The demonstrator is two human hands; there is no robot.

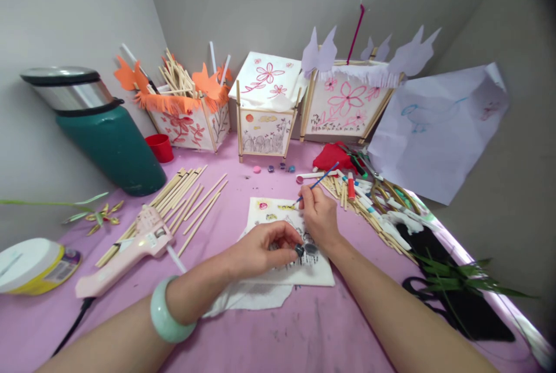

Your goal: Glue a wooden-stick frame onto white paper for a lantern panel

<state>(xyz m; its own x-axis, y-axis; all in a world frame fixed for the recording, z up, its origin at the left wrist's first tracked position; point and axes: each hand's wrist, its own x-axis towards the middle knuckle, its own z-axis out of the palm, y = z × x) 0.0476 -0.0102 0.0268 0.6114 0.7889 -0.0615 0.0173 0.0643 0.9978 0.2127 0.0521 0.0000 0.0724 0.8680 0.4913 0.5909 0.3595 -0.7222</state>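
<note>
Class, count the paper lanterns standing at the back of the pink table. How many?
3. The orange-fringed lantern stands back left, holding sticks; the middle lantern is beside it; the white-fringed lantern stands back right. Others may be hidden outside the view.

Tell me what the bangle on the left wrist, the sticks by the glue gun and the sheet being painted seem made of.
Bangle: pale green, glossy, slightly translucent, likely jade or glass. Sticks: light tan, matte, straight and thin, probably bamboo or wood. Sheet under the right hand's paintbrush: thin white matte paper, lying flat, carrying painted motifs.
</note>
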